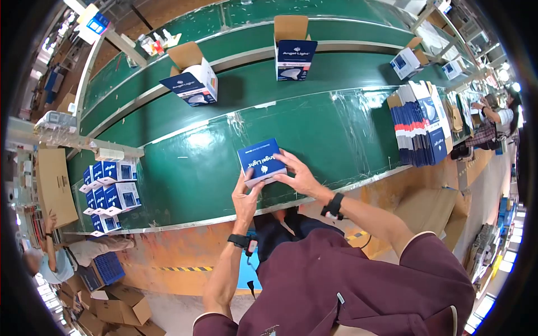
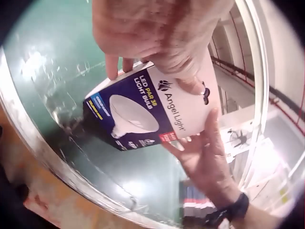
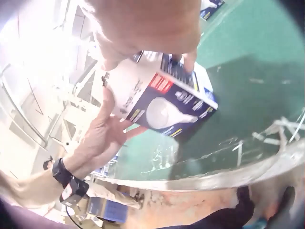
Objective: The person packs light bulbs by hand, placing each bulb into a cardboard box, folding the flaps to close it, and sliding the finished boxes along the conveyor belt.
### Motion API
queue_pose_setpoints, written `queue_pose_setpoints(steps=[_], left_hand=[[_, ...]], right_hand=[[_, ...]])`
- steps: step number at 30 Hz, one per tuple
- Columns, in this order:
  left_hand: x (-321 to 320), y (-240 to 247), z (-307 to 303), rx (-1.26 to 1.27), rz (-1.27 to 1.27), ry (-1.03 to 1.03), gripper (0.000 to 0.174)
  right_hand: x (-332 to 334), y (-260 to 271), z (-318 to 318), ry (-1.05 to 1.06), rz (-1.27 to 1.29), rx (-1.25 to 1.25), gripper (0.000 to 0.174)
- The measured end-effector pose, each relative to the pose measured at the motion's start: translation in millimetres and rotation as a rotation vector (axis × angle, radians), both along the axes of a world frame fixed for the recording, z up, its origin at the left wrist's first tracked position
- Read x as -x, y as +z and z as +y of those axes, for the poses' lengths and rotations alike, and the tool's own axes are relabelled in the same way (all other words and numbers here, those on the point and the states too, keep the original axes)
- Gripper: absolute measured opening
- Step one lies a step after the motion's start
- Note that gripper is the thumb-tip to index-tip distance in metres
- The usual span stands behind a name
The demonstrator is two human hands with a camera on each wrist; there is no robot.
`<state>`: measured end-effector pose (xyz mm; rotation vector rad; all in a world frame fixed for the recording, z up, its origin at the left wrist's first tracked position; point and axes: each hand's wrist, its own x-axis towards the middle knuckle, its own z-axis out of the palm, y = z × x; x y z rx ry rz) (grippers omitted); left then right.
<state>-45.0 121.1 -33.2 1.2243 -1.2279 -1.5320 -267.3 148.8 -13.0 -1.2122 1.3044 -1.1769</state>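
Both hands hold a blue and white light bulb box [image 1: 260, 159] close over the green workbench. My left hand [image 1: 245, 197] grips its near left corner. My right hand [image 1: 298, 176] holds it at the right side, fingers across the top and thumb at the near edge. The left wrist view shows the bulb picture on the carton [image 2: 133, 112], with the left thumb pressing by a dark cut-out in the white panel. In the right wrist view, right fingertips rest on a printed panel of the box [image 3: 167, 109]. What is inside is hidden.
On the green bench [image 1: 185, 179] stand stacked bulb boxes [image 1: 109, 196] at left and a row of flattened cartons [image 1: 417, 129] at right. Open-flapped boxes, one in the middle [image 1: 295, 59] and one left of it [image 1: 193, 84], stand at the back. Other people are at both sides.
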Motion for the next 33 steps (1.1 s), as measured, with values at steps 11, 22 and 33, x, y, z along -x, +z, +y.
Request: queue_pose_setpoints(steps=[11,22,33], left_hand=[[21,20,-11,-0.169,-0.077,0.216,0.047],[20,5,-44,0.217,-0.933,0.246,0.068],[-164,35,-36,0.261,-1.407,0.226,0.136]], right_hand=[[-29,-13,-19,-0.163,-0.230,-0.335,0.078],[-69,-51,-51,0.011,-0.496,-0.423,0.051],[-205,-28,-91,0.635,-0.814,-0.726,0.106]])
